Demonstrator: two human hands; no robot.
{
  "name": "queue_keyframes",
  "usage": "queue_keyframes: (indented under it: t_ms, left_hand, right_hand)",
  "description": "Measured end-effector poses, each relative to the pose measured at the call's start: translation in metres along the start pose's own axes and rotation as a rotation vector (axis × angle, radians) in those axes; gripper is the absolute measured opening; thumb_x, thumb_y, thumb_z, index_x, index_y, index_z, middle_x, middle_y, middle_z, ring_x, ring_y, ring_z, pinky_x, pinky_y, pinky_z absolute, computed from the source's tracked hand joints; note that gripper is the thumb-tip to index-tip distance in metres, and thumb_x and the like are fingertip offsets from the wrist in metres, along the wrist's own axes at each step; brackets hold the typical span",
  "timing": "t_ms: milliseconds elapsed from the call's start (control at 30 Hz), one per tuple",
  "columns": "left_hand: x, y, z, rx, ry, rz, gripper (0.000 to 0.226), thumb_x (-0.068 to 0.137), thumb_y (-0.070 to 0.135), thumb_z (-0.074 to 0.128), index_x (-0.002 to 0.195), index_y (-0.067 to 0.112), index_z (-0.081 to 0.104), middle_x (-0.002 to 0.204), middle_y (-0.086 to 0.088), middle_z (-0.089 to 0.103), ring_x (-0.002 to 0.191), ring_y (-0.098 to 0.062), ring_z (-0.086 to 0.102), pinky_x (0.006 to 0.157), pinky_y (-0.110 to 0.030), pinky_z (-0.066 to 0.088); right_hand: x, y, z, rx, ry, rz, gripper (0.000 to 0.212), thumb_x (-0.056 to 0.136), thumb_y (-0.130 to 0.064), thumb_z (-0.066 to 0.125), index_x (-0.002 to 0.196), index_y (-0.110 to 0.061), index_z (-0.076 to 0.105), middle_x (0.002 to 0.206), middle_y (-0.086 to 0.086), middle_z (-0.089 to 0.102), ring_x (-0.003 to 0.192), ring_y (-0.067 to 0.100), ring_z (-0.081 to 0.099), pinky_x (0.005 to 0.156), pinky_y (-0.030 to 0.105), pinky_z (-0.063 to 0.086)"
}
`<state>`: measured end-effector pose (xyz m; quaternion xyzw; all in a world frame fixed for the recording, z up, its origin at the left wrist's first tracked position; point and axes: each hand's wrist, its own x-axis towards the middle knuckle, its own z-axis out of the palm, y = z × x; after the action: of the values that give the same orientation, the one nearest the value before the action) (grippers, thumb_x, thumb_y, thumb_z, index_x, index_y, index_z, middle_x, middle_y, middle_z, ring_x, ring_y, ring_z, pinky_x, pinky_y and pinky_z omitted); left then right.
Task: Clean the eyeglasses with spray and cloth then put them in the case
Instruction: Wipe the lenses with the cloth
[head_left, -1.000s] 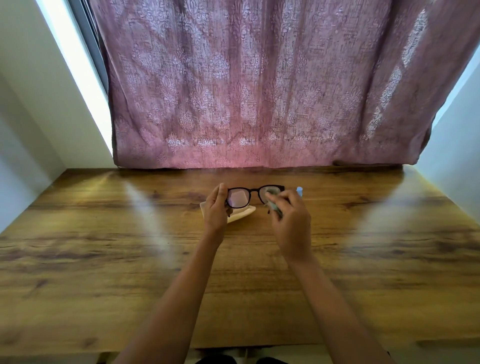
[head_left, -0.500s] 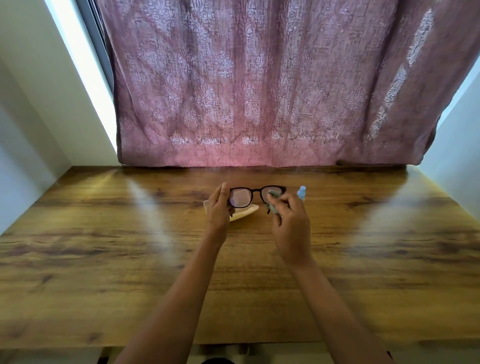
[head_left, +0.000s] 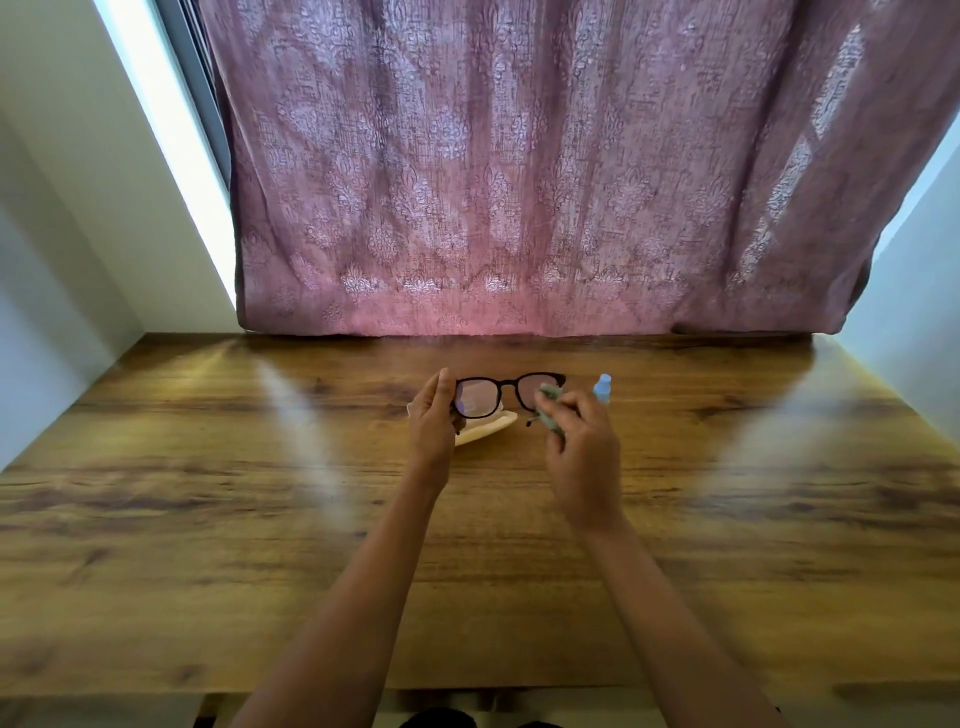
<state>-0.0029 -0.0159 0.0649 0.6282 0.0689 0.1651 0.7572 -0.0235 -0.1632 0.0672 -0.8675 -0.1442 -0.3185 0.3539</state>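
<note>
Left hand pinches the eyeglasses by their end; right hand presses a cloth to the nearer lens. Excess pressure could twist the frame over the case beneath.

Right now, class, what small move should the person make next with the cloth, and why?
Probably rub the cloth over the lens it covers: the right hand pinches it against the eyeglasses, the left hand grips the frame's other end, and the case lies on the table, not yet needed.

Head-worn wide view, facing forward-down, over table
</note>
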Motion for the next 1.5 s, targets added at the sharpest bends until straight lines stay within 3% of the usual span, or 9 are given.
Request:
queue_keyframes:
  t_ms: [133, 333, 467, 667, 900, 1100, 1333, 1433, 1500]
  left_hand:
    - [0.0, 0.0, 0.002, -0.01, -0.012, -0.002, 0.039, 0.099, 0.024, 0.036, 0.061, 0.017, 0.042, 0.057, 0.003, 0.034, 0.046, -0.003, 0.03, 0.043, -0.011, 0.029]
    - [0.001, -0.001, 0.005, -0.016, 0.007, 0.005, 0.039, 0.099, 0.023, 0.038, 0.06, 0.02, 0.041, 0.05, 0.013, 0.037, 0.045, 0.0, 0.032, 0.044, -0.013, 0.029]
    - [0.002, -0.004, 0.0, -0.028, 0.019, 0.011, 0.038, 0.099, 0.023, 0.038, 0.061, 0.017, 0.041, 0.053, 0.006, 0.035, 0.042, 0.0, 0.03, 0.041, -0.011, 0.027]
    - [0.0, -0.001, 0.006, 0.001, -0.011, 0.017, 0.039, 0.099, 0.024, 0.036, 0.061, 0.016, 0.04, 0.058, 0.002, 0.032, 0.045, -0.001, 0.03, 0.044, -0.012, 0.027]
    - [0.0, -0.001, 0.005, 0.019, 0.013, 0.019, 0.039, 0.099, 0.023, 0.037, 0.06, 0.017, 0.04, 0.057, 0.002, 0.033, 0.048, -0.004, 0.03, 0.047, -0.017, 0.026]
    - [-0.004, -0.004, 0.006, 0.047, 0.015, 0.009, 0.04, 0.099, 0.023, 0.038, 0.059, 0.019, 0.04, 0.059, 0.001, 0.033, 0.052, -0.01, 0.03, 0.048, -0.021, 0.027]
    - [-0.001, 0.0, 0.004, 0.057, 0.0, 0.04, 0.038, 0.099, 0.023, 0.036, 0.062, 0.016, 0.041, 0.057, 0.002, 0.033, 0.045, -0.003, 0.03, 0.044, -0.016, 0.028]
    - [-0.002, 0.0, 0.0, 0.036, -0.013, 0.026, 0.038, 0.099, 0.022, 0.036, 0.062, 0.015, 0.041, 0.053, 0.006, 0.035, 0.042, 0.0, 0.03, 0.042, -0.012, 0.027]
    - [-0.003, -0.001, 0.001, 0.039, -0.035, 0.008, 0.038, 0.099, 0.023, 0.035, 0.063, 0.016, 0.04, 0.056, 0.003, 0.035, 0.043, 0.0, 0.032, 0.043, -0.012, 0.028]
  right_hand:
    - [0.016, 0.009, -0.004, 0.009, 0.089, 0.049, 0.029, 0.076, 0.011, 0.061, 0.103, 0.003, 0.067, 0.088, 0.012, 0.06, 0.08, 0.023, 0.06, 0.071, 0.026, 0.051]
    - [0.006, -0.01, 0.008, 0.011, -0.006, -0.05, 0.033, 0.077, 0.009, 0.06, 0.109, 0.002, 0.064, 0.093, 0.01, 0.059, 0.091, 0.012, 0.052, 0.084, 0.014, 0.042]
    - [-0.002, 0.004, 0.003, -0.014, 0.0, -0.008, 0.035, 0.075, 0.012, 0.061, 0.108, 0.0, 0.065, 0.09, 0.009, 0.059, 0.083, 0.012, 0.054, 0.077, 0.013, 0.043]
    - [0.019, 0.002, 0.002, -0.004, 0.064, 0.08, 0.03, 0.076, 0.012, 0.061, 0.105, 0.004, 0.065, 0.091, 0.014, 0.061, 0.085, 0.025, 0.06, 0.077, 0.025, 0.05]
    - [-0.002, -0.008, 0.006, -0.032, -0.017, 0.004, 0.033, 0.079, 0.007, 0.06, 0.111, 0.001, 0.063, 0.095, 0.01, 0.061, 0.089, 0.018, 0.058, 0.085, 0.01, 0.038]
    - [0.015, 0.006, 0.002, 0.015, 0.072, 0.12, 0.028, 0.078, 0.01, 0.06, 0.104, 0.003, 0.066, 0.094, 0.015, 0.062, 0.09, 0.025, 0.061, 0.079, 0.027, 0.051]
    - [-0.004, -0.006, 0.005, -0.022, 0.002, 0.021, 0.036, 0.077, 0.009, 0.061, 0.111, -0.001, 0.063, 0.098, 0.011, 0.061, 0.091, 0.016, 0.056, 0.088, 0.01, 0.037]
    - [-0.003, 0.005, -0.002, 0.017, 0.039, 0.078, 0.034, 0.079, 0.011, 0.058, 0.111, 0.0, 0.062, 0.099, 0.013, 0.061, 0.091, 0.017, 0.057, 0.085, 0.024, 0.051]
    - [0.003, 0.009, -0.004, 0.016, 0.074, 0.121, 0.032, 0.078, 0.011, 0.06, 0.109, 0.002, 0.063, 0.099, 0.014, 0.062, 0.092, 0.022, 0.06, 0.082, 0.03, 0.054]
